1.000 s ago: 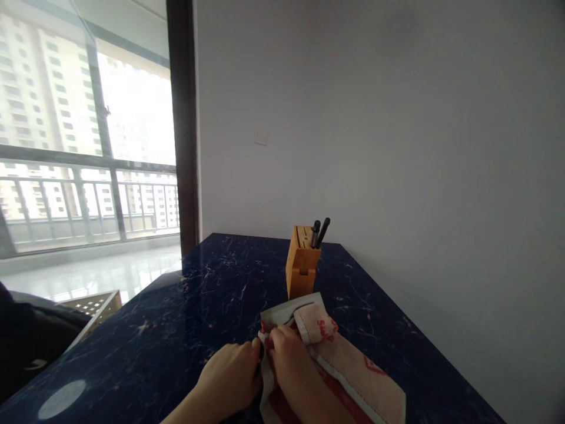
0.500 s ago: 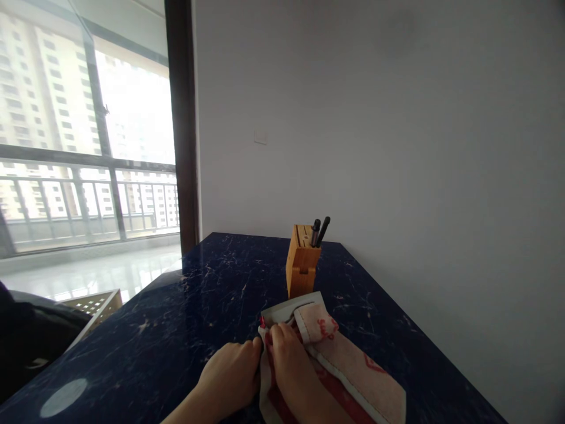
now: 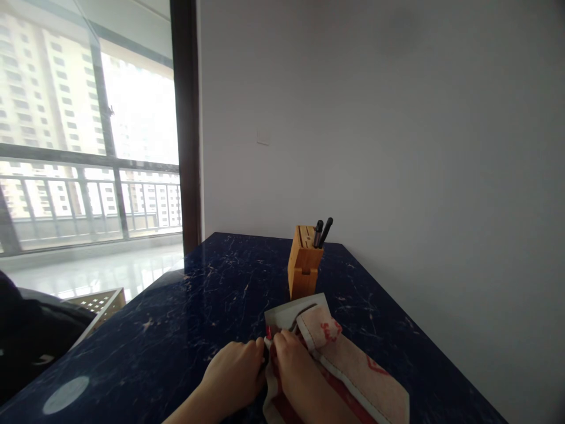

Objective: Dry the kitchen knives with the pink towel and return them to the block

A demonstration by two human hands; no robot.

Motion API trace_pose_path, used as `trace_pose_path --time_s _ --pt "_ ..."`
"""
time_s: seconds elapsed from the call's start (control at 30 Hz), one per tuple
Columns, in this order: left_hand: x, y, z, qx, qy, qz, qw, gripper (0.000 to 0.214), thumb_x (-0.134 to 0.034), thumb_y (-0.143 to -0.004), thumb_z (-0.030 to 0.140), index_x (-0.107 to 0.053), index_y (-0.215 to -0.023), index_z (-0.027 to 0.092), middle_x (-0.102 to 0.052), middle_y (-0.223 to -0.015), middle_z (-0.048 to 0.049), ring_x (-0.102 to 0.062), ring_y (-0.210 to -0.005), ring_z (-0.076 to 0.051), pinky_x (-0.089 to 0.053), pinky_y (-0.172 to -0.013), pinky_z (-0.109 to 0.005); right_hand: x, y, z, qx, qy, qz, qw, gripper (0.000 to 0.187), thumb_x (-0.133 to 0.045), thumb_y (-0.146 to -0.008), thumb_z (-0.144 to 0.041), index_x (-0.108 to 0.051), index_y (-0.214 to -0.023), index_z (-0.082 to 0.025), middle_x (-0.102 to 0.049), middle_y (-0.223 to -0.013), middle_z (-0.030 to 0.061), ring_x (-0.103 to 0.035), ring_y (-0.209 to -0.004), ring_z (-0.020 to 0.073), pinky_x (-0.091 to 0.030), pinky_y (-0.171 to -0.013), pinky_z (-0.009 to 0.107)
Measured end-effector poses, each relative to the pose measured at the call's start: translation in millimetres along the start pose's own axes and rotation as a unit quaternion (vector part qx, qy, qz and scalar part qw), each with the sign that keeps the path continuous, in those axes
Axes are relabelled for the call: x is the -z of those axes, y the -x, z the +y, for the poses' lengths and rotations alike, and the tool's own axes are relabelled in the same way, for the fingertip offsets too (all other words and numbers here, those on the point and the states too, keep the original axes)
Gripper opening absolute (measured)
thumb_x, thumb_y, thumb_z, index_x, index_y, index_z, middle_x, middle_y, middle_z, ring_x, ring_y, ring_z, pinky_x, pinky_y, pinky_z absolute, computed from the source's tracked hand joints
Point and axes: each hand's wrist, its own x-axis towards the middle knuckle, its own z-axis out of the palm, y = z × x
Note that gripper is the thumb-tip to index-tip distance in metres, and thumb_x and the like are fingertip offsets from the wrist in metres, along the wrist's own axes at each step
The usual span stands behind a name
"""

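Note:
A pink cloth with red patterning and white piped edges (image 3: 357,371) lies folded on the dark blue marble counter (image 3: 189,318), close to the near edge. My left hand (image 3: 232,377) pinches the cloth's left edge. My right hand (image 3: 293,374) grips the fabric just beside it, and the fingers of both hands nearly meet. Beyond them shows a pale grey flap (image 3: 282,312) with a dark curved line, perhaps the cloth's underside. Where the hands close, the fabric is hidden.
A bamboo knife block (image 3: 303,265) with dark knife handles (image 3: 324,232) stands beyond the cloth, near the wall. The counter's right side meets a white wall. At lower left are a dark object (image 3: 30,324) and a perforated box (image 3: 99,301), beyond which is a glazed balcony.
The whole view has shifted slightly. Both hands remain on the cloth's edge, with only small finger movement.

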Motion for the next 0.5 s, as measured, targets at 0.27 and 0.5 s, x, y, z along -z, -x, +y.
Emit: trace_pose_path --time_s 0.27,0.5 --pt "3.7 0.8 -0.2 -0.018 -0.007 0.000 1.000 0.025 -0.037 -0.080 0.028 -0.054 -0.092 0.017 -0.067 -0.081 -0.0103 -0.065 -0.071 -0.027 -0.049 -0.062 -0.036 0.5 -11.4 10.4 -0.033 -0.001 0.083 0.996 0.034 -0.030 -0.077 0.004 -0.053 -0.089 -0.018 -0.058 -0.091 0.0047 -0.054 -0.089 0.0169 -0.039 -0.078 0.027" --pt "4.8 -0.8 1.7 -0.002 -0.016 -0.026 1.000 0.028 -0.040 -0.078 0.033 -0.056 -0.093 0.016 -0.067 -0.083 -0.0098 -0.065 -0.073 -0.028 -0.050 -0.063 -0.035 4.6 -14.1 16.0 -0.045 0.009 0.115 0.992 0.025 -0.036 -0.078 0.000 -0.052 -0.083 -0.018 -0.056 -0.088 0.0051 -0.053 -0.088 0.0185 -0.038 -0.077 0.030"
